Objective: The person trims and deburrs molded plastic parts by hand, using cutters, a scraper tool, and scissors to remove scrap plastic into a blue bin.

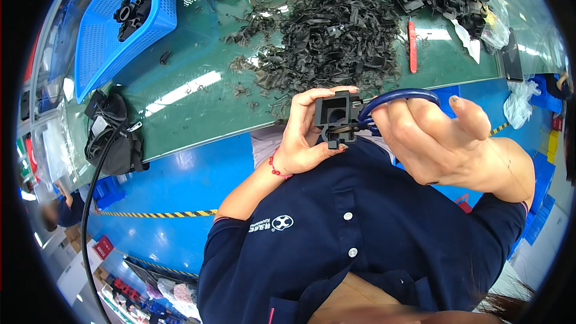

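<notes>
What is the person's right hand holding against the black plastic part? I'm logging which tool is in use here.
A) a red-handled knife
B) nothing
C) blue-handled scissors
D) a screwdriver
C: the right hand has fingers through the loops of blue-handled scissors, whose blades meet the black plastic part held in the left hand; the red-handled tool lies untouched on the green table.

A single head-worn fisheye view looks steeply down, close over the hands, with the green surface (pixel 198 102) beyond; edges bend strongly, and the rim is probably too warped to judge.
</notes>
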A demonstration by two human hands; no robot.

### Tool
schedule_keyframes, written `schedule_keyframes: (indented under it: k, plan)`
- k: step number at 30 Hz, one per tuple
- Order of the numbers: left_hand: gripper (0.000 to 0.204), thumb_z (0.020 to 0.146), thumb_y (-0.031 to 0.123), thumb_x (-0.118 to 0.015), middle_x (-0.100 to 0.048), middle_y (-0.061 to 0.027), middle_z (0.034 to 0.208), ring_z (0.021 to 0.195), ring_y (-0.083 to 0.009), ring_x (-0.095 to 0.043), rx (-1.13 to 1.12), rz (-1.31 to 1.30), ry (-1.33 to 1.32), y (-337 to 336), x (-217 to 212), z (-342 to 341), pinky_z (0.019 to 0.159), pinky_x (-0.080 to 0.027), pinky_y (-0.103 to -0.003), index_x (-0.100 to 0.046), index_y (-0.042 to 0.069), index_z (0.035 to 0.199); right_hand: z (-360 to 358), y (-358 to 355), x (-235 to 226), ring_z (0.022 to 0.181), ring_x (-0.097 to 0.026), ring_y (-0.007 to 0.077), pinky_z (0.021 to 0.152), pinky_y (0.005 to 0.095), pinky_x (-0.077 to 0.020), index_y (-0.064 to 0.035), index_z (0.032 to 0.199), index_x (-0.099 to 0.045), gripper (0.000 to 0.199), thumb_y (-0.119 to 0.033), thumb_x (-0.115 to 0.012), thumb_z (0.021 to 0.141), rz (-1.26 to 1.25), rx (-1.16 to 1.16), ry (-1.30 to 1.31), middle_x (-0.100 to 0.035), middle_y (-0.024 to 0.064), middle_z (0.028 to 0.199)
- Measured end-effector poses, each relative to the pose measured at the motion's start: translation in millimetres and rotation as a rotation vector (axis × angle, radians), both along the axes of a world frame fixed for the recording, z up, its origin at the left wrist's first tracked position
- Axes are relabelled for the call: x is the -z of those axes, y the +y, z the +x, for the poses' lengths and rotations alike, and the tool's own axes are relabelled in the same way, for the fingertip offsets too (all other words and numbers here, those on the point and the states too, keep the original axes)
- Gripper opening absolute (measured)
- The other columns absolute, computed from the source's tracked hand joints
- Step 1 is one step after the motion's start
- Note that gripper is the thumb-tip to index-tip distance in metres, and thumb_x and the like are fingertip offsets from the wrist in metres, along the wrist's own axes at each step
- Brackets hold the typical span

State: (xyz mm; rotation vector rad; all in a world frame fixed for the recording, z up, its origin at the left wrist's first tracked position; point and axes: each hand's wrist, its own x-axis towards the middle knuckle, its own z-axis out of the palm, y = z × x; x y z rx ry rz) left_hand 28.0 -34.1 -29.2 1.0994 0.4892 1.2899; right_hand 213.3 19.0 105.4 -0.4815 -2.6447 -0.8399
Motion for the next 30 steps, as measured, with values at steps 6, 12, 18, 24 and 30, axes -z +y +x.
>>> schedule_keyframes:
  k: [6,12,18,24,30]
  plan:
    - [0.069,0.075,0.011,-0.073,-0.035,-0.0232,0.134,0.121,-0.0247,-0.041,0.012,0.006,0.021,-2,-2,-3,0.094,-0.042,-0.034,-0.027,0.007,0.126,-1,3,3,0.073,-0.049,0.0049,0.086,0.0309,-0.0282,-0.0123,0.075,-0.059,0.011,-0.019,-0.058,0.066,-0.041,-0.046,0.037,-0.05,-0.0059,0.077]
    - [0.07,0.074,0.01,-0.074,-0.035,-0.0236,0.134,0.122,-0.026,-0.041,0.019,0.013,-0.004,0,0,-1,0.097,-0.04,-0.036,-0.027,0.008,0.126,1,2,5,0.072,-0.049,0.0057,0.083,0.0307,-0.0289,-0.0125,0.068,-0.06,0.009,-0.017,-0.058,0.061,-0.091,-0.04,0.076,-0.052,-0.0061,0.079]
    - [0.074,0.071,0.009,-0.075,-0.032,-0.0213,0.135,0.12,-0.0267,-0.042,-0.054,0.035,-0.021,2,5,-3,0.097,-0.039,-0.038,-0.028,0.01,0.128,18,23,-13,0.059,-0.05,0.0119,0.076,0.0351,-0.0299,-0.0084,0.083,-0.063,0.025,-0.018,-0.064,0.06,-0.162,-0.002,0.188,-0.052,-0.002,0.071]
    - [0.085,0.071,0.024,-0.077,-0.035,-0.0109,0.134,0.118,-0.0224,-0.044,-0.025,-0.173,-0.07,1,4,-8,0.1,-0.036,-0.033,-0.029,0.002,0.137,96,62,34,0.08,-0.053,0.0259,0.075,0.0336,-0.038,-0.0027,0.098,-0.062,0.026,-0.009,-0.067,0.073,-0.401,0.583,0.299,-0.056,0.0084,0.085]
    - [0.083,0.073,0.029,-0.074,-0.04,-0.0146,0.127,0.11,-0.037,-0.05,0.195,-0.424,-0.451,1,0,-10,0.081,-0.051,-0.051,-0.022,0.012,0.136,149,75,108,0.074,-0.059,0.0276,0.068,0.0363,-0.0458,-0.0018,0.099,-0.056,0.025,-0.008,-0.066,0.076,-0.67,0.789,0.411,-0.059,0.0116,0.08]
